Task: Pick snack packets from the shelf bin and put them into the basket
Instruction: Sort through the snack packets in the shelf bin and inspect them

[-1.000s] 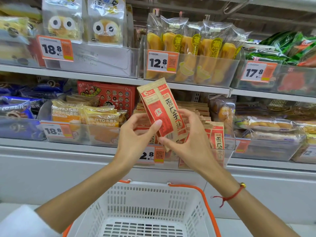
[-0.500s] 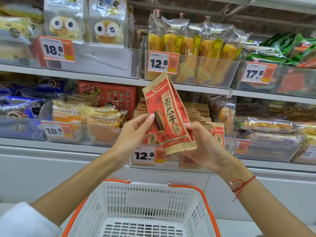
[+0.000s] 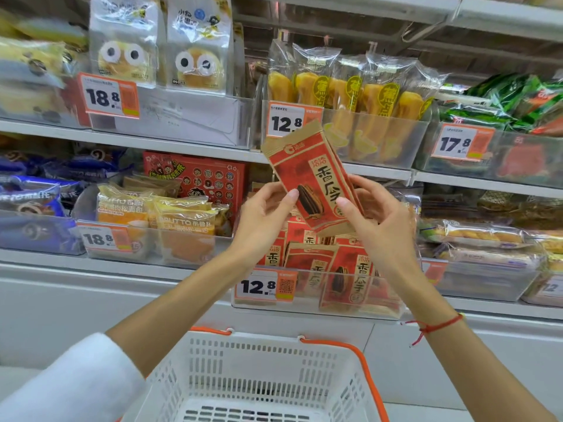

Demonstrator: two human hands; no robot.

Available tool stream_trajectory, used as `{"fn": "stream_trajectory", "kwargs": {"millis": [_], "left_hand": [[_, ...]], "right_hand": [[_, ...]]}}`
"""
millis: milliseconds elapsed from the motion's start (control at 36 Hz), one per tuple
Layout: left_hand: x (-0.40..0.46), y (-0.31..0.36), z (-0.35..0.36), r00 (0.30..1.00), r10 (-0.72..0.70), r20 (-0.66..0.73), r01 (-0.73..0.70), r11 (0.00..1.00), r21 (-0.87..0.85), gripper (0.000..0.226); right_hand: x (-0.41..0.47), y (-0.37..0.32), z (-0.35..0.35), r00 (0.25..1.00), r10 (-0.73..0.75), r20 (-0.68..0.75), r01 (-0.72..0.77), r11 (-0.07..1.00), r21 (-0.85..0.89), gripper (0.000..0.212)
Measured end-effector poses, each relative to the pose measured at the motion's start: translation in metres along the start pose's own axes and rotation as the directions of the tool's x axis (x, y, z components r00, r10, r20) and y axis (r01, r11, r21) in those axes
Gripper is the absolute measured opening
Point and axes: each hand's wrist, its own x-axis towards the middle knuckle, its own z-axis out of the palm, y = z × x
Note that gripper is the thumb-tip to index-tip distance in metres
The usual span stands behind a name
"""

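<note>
1. Held mid-frame, above the shelf bin (image 3: 316,303): red snack packet (image 3: 313,190), long axis tilted toward upper left
2. Pinched by left hand (image 3: 262,214) and right hand (image 3: 377,220) at its lower end
3. Directly below, at frame bottom: white basket (image 3: 259,379)

A snack packet (image 3: 310,184) sits between both hands, above the shelf bin (image 3: 316,303), with the basket (image 3: 262,376) below.

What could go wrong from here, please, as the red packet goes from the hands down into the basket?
The left hand and right hand hold the red packet only by fingertips, tilted, so it might slip. It is up at shelf height, over the bin, not the basket, so a drop could miss. There may be two packets pinched together; I cannot tell.
</note>
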Motion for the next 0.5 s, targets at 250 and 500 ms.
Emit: {"fn": "stream_trajectory", "kwargs": {"millis": [250, 500], "left_hand": [[0.013, -0.009, -0.005, 0.988, 0.15, -0.03, -0.137, 0.956, 0.261, 0.015], [0.01, -0.01, -0.023, 0.979, 0.202, -0.029, -0.152, 0.818, 0.555, 0.03]], "right_hand": [[0.013, 0.016, -0.006, 0.999, -0.027, 0.04, 0.034, 0.983, -0.181, 0.03], [0.018, 0.032, 0.004, 0.96, 0.174, 0.221, -0.082, 0.925, -0.37, 0.026]]}}
